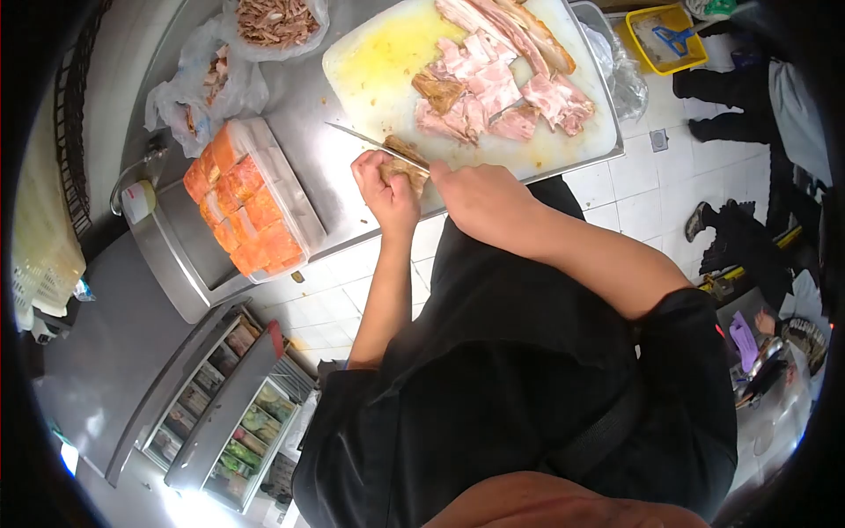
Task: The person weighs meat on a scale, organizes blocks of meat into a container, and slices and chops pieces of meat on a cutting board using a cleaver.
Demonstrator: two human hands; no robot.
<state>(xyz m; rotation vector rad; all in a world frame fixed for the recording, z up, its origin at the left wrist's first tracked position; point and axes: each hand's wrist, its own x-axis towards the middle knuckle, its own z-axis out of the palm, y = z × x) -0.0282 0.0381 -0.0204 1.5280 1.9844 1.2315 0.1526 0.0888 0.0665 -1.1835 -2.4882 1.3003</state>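
A browned piece of meat (407, 164) lies at the near edge of the white cutting board (356, 79). My left hand (387, 189) has its fingers curled against the left side of this piece. My right hand (480, 198) is closed round the handle of a knife (356, 135), whose blade crosses the top of the piece and points to the upper left. The handle itself is mostly hidden in my fist. Pink slices of meat (493, 84) are spread over the right part of the board, with longer strips above them.
Left of the board is a plastic container of orange blocks (242, 202). Plastic bags with shredded meat (273, 22) lie at the upper left. A yellow tray (656, 62) is at the upper right. Other people in dark clothes (735, 106) are at the far right.
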